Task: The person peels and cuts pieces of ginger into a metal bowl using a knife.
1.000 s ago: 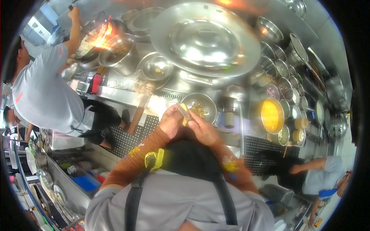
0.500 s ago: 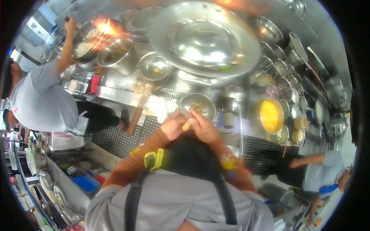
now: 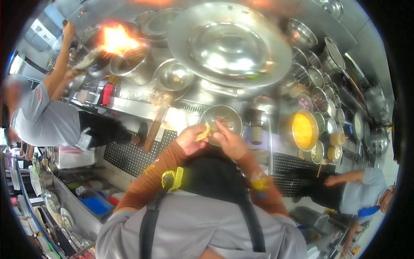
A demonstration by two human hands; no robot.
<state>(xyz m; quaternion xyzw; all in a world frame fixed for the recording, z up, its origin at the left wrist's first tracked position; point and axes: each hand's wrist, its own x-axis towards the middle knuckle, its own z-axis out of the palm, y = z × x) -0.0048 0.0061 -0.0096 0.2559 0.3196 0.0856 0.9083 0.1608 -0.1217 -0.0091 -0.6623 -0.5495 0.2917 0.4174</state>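
Note:
My left hand grips a thin, folded yellow piece, like a dough wrapper, just in front of a metal bowl. Inside that bowl lies a small amount of brownish-pink chopped food. My right hand is at the bowl's near rim, beside the left. Its index finger stretches toward the food, with the thumb a little apart. Nothing is visible between those fingers, though their undersides are hidden. A silver pepper-mill-like cylinder stands right of the bowl.
A large shallow metal pan fills the back. At left, a co-worker works a wok with tall flames. Bowls of ingredients and a pot of yellow liquid stand at right. A wooden handle juts over the counter edge. Another person stands at right.
My hands have moved apart. The left now shows the yellow piece raised near the bowl, while the right has shifted slightly right. At the wok, the flames have grown.

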